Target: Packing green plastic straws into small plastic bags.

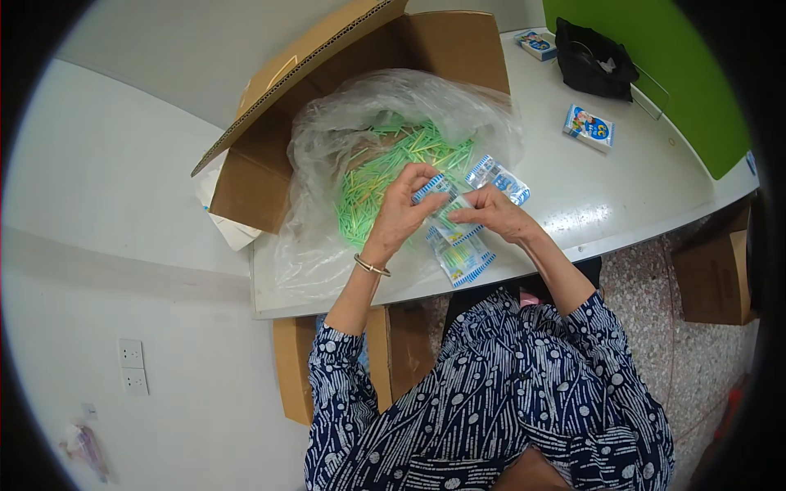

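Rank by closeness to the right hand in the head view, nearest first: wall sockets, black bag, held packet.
1. Held packet: at the right hand.
2. Black bag: table's far right.
3. Wall sockets: lower left.

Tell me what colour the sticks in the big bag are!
The sticks are mostly light green, seen in the head view.

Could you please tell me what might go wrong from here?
The held packet, pinched between the left hand and right hand, might spill if its end is open, which I cannot tell.
The lower packet lies close to the front edge of the table, so a nudge could drop it.
The bracelet on the left wrist might snag the loose plastic liner nearby.
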{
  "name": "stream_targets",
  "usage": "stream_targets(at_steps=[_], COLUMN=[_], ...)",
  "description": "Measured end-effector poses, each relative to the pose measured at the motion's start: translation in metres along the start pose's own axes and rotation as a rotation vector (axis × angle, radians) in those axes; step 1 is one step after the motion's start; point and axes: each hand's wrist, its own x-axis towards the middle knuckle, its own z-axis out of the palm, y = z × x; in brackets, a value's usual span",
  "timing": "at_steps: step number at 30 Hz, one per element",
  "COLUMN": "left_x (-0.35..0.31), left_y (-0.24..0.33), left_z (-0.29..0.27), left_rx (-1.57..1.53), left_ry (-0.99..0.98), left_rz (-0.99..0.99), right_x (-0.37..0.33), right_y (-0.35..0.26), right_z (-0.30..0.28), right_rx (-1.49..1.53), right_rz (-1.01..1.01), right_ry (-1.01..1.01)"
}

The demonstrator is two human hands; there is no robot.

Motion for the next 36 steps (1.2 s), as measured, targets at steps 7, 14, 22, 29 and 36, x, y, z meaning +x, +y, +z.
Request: stream_targets(at_steps=[7,14,22,29,36], left_x=[0.002,-0.004,-0.017,-0.025,-0.001], left_y=[-0.003,-0.014,-0.046,-0.056,-0.046], left_z=[0.005,0.014,0.004,0.033,0.034], left_rx=[0.291,0.309,0.207,0.803,0.643], left_ry=[-0.044,-0.105,-0.2,0.001,0.154], left_rz=[0.071,0.041,-0.041,0.257,0.261], right_x=[-0.015,-0.025,-0.035,-0.013,-0.012], right_y=[-0.009,-0.012,-0.025,0.033,0.032], right_z=[0.006,0.005,-0.023,-0.055,-0.06], right_rx=[0.053,-0.029,-0.531,-1.189,-1.182], right_rz=[0.017,0.088,-0.065,-0.139,-0.414], right_ry=[-0.003,-0.034,0.453,0.76,0.811])
